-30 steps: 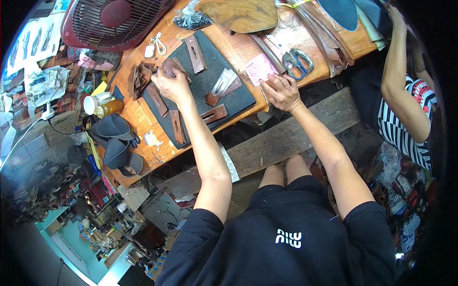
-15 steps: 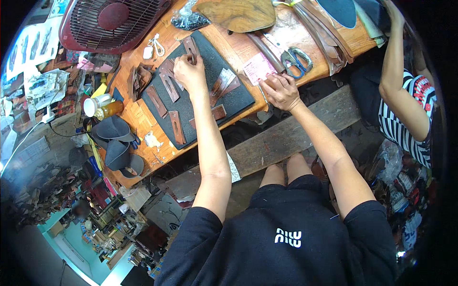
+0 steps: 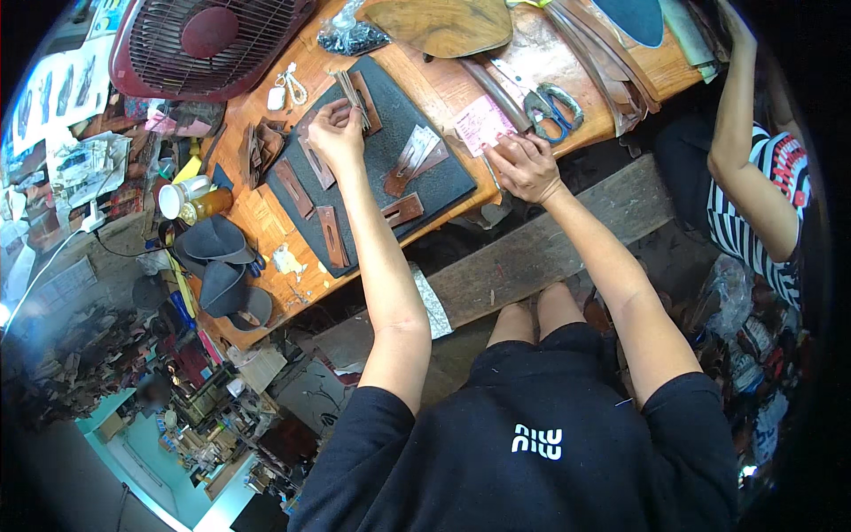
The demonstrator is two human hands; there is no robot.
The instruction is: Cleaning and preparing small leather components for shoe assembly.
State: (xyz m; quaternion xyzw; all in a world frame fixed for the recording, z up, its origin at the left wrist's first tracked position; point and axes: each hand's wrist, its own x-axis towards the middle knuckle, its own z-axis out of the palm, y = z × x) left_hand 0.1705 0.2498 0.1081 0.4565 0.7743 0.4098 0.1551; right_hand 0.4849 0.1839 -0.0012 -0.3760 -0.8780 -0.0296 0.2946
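With our left hand (image 3: 337,137), forearm reaching far, we are pinching a stack of slim brown leather strips (image 3: 352,94) above the flat black mat (image 3: 379,161). Our right hand (image 3: 530,171) is resting, fingers bent, against the pink paper sheet (image 3: 480,124); we cannot tell whether it is gripping. Farther left, a clear jar (image 3: 211,205) is holding amber contents; beyond the mat, a clear plastic bag (image 3: 353,38) is holding small black pieces.

Leather pieces (image 3: 294,189) on mat (image 3: 403,115), mat on table (image 3: 257,217), fan (image 3: 211,34) behind at left, paper slip (image 3: 481,124) right, scissors (image 3: 557,115) farther right
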